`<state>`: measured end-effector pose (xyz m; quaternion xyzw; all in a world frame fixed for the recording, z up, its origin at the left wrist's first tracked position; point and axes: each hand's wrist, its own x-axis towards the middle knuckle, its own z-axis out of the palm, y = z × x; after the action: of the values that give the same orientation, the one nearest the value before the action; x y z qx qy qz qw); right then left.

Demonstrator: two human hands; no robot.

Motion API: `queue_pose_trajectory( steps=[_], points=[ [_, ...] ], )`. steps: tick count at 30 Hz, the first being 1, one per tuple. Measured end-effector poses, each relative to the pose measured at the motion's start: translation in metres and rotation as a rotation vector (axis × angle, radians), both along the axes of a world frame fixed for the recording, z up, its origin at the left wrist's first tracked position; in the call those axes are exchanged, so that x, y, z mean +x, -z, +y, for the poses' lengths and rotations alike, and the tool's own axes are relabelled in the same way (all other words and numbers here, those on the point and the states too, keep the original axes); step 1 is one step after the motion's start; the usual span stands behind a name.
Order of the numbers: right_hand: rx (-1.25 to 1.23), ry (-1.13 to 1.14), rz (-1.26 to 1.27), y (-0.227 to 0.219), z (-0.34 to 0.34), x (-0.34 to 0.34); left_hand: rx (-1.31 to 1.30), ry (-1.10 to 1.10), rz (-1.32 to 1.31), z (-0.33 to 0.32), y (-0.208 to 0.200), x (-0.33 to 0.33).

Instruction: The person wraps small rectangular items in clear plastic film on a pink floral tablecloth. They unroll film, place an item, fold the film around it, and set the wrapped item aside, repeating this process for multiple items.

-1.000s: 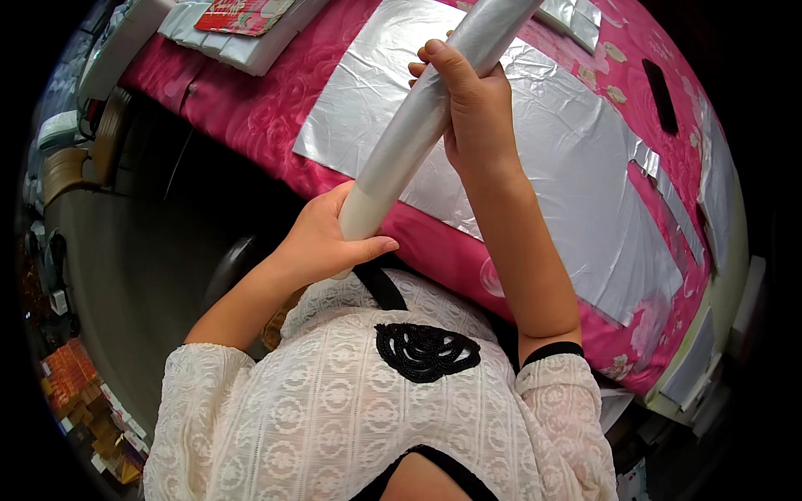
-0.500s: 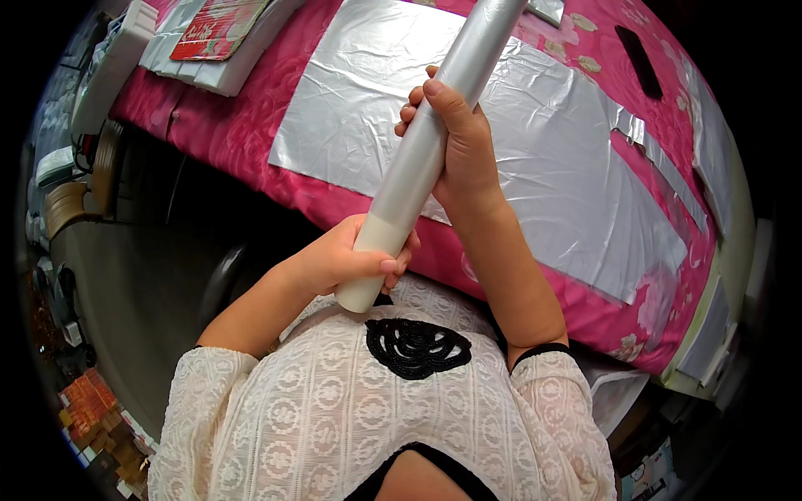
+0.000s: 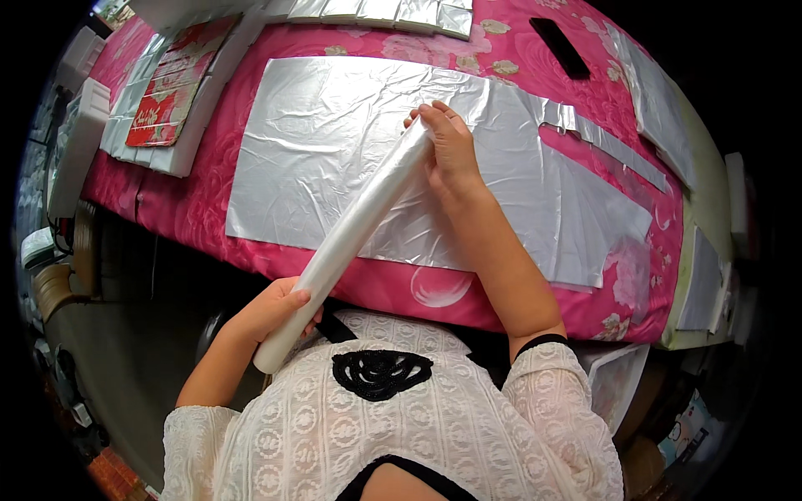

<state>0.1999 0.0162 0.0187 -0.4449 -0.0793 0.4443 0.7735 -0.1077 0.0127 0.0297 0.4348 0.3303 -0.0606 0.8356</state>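
A long roll of shiny, silvery-white film (image 3: 355, 225) slants across in front of me, from the lower left up to the silver sheet. Its near end is wrapped by my left hand (image 3: 284, 306), close to my body and past the table's edge. Around the far end curl the fingers of my right hand (image 3: 449, 150), closed on it. Beneath the roll's upper part, a large creased silver sheet (image 3: 292, 125) lies flat on the table. Toward the right, a cut silver piece (image 3: 585, 221) with a narrow strip lies on it or beside it; which, I cannot tell.
A pink flowered cloth (image 3: 200, 213) covers the table. At the far left stands a stack of white and silver packs with a red patterned packet (image 3: 171, 92). Several silver packs (image 3: 380, 12) line the far side. A black oblong object (image 3: 560, 48) lies far right, near folded silver sheeting (image 3: 652, 100).
The roll has swung lower and to the left, and its far end now shows at my right hand. My left hand has moved down and left. The view has shifted too.
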Motion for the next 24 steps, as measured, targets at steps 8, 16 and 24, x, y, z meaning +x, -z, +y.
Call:
queue_pose_trajectory(
  steps=[8,16,24],
  points=[
    [-0.450,-0.502,-0.560,-0.014,-0.023,0.060,-0.062,0.011,0.081,-0.010,0.008,-0.022],
    [-0.390,-0.867,-0.648,-0.019,-0.027,0.050,-0.127,0.069,0.034,-0.010,0.014,-0.022],
    [-0.519,-0.355,-0.955,-0.002,-0.047,0.150,-0.191,0.127,0.085,-0.007,0.012,-0.033]
  ],
)
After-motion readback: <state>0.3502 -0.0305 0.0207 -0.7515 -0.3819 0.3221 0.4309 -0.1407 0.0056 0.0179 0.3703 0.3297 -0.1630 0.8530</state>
